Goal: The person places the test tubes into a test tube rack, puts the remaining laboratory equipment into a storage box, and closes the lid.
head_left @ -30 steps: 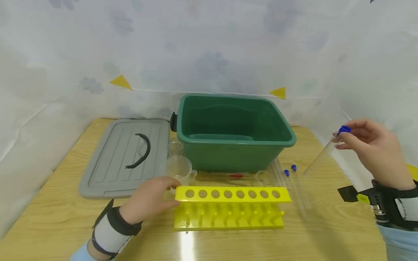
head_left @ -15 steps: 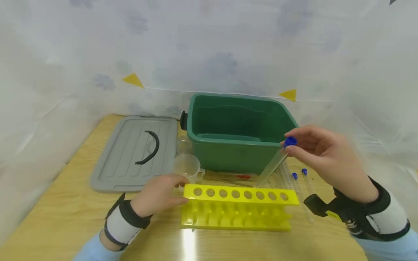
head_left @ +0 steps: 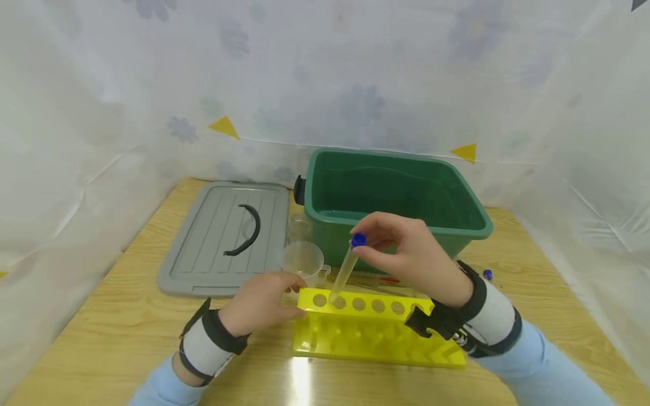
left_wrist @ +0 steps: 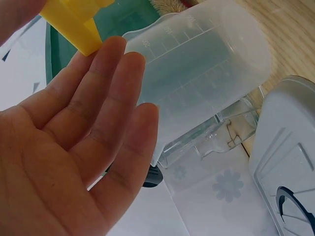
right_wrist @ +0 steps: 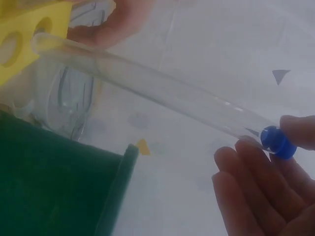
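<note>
My left hand [head_left: 264,304] pinches the left end of a yellow test tube rack [head_left: 378,317], thumb in front and fingers behind. The rack stands on the table with a row of round holes along its top. By its blue cap [head_left: 358,240], my right hand [head_left: 406,256] holds a clear test tube [head_left: 344,273], tilted, its rounded bottom right at the second hole from the left. In the right wrist view the tube [right_wrist: 157,91] looks see-through, with thumb and fingers around the cap. A clear graduated measuring cup [left_wrist: 197,64] stands just behind my left fingers.
Behind the rack stands a green bin [head_left: 391,225], open at the top. A grey lid [head_left: 218,242] with a black handle lies at the left. Another clear cup [head_left: 299,225] is behind the measuring cup. A blue-capped tube's cap [head_left: 488,274] shows right of my forearm.
My right hand has carried the test tube from the far right across to the rack's left part, lowering it to a hole. My left hand keeps its hold on the rack. The view has shifted slightly.
</note>
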{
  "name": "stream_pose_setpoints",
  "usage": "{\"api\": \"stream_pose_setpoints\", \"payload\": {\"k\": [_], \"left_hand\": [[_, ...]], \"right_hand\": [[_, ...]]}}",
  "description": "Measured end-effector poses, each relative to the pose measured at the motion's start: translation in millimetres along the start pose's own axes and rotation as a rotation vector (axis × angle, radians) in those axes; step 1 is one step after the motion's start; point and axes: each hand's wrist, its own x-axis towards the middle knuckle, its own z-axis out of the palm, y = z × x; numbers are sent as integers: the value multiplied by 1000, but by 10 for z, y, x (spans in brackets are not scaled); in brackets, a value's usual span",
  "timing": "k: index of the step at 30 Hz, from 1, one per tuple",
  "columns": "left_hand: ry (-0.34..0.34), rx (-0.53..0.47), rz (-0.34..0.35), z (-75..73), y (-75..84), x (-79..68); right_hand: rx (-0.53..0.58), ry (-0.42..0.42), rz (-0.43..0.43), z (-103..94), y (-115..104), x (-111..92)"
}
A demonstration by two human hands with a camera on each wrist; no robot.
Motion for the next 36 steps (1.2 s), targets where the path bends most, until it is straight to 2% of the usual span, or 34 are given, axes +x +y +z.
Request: {"api": "stream_pose_setpoints", "payload": {"k": [9, 16, 28, 36], "left_hand": [[3, 6, 9, 2, 1, 2], [10, 2, 8, 4, -2, 6], [15, 22, 33, 7, -9, 8], [12, 19, 32, 0, 0, 4]], "right_hand": [[31, -51, -35, 244, 83, 120], [28, -138, -12, 372, 124, 124], [74, -213, 4, 480, 201, 102], [72, -229, 22, 506, 246, 104]]}}
